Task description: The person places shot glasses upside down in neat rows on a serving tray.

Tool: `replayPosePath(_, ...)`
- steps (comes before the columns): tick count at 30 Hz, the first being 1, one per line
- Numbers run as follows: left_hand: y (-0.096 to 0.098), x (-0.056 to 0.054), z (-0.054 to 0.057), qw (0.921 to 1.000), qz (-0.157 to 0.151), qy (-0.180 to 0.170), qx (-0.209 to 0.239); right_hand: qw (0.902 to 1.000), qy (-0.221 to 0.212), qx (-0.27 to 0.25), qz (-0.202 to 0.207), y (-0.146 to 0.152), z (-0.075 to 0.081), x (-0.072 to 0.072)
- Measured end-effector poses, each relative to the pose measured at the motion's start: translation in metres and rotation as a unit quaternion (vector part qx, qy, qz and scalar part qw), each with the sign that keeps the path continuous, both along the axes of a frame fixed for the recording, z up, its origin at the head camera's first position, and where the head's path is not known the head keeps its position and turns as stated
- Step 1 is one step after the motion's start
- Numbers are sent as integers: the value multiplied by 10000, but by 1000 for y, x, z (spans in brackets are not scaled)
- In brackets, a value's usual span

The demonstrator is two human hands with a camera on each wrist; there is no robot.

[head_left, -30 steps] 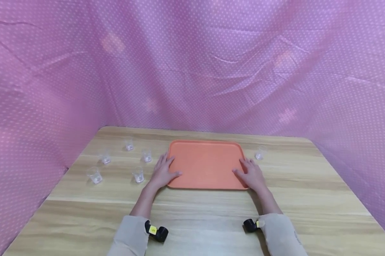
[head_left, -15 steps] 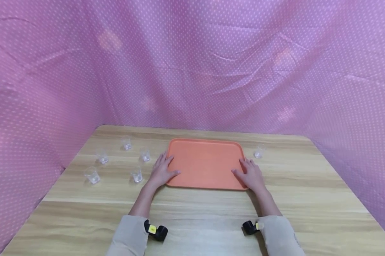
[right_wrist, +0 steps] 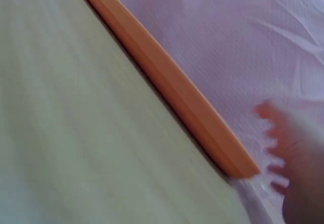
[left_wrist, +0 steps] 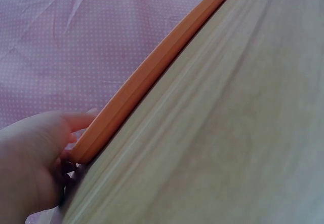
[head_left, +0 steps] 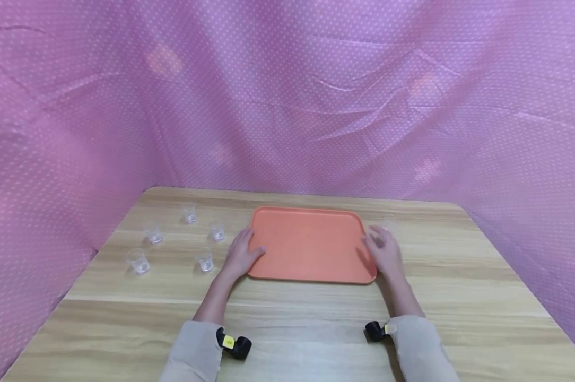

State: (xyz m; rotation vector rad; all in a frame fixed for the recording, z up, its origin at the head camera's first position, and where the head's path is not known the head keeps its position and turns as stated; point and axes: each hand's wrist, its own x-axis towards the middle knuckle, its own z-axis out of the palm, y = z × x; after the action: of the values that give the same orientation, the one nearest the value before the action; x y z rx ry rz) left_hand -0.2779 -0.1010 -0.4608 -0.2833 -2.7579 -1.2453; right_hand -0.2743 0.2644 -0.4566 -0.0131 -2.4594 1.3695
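Note:
A flat orange tray (head_left: 311,241) with a raised rim lies on the wooden table. At its left edge, my left hand (head_left: 240,257) holds on, thumb over the rim and fingers along the outer side; the left wrist view shows this hand (left_wrist: 38,155) at the near corner of the tray (left_wrist: 126,89). Off the tray's right edge, my right hand (head_left: 386,257) hovers with loosely bent fingers, and in the right wrist view a gap separates this hand (right_wrist: 301,153) from the tray (right_wrist: 187,100). Just beyond its fingers stands a clear plastic cup (head_left: 389,221), partly hidden.
Several more clear cups stand left of the tray, among them a front-left cup (head_left: 138,261), a cup near the left hand (head_left: 205,260) and a back cup (head_left: 189,214). Pink dotted cloth (head_left: 287,106) hangs around the wooden table (head_left: 306,329).
The right hand has left the tray's right edge and shifted right and up off the rim, toward the cup there. The left hand and the tray stay about where they were.

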Motion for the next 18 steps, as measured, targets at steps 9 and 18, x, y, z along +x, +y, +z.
replayPosePath(9, 0, -5, 4, 9897, 832, 8, 1166, 9803, 439, -1386, -1336, 40, 1, -20)
replayPosePath(18, -1, -3, 5, 9872, 1120, -119, 1127, 9934, -109, -1022, -504, 57, -8, -38)
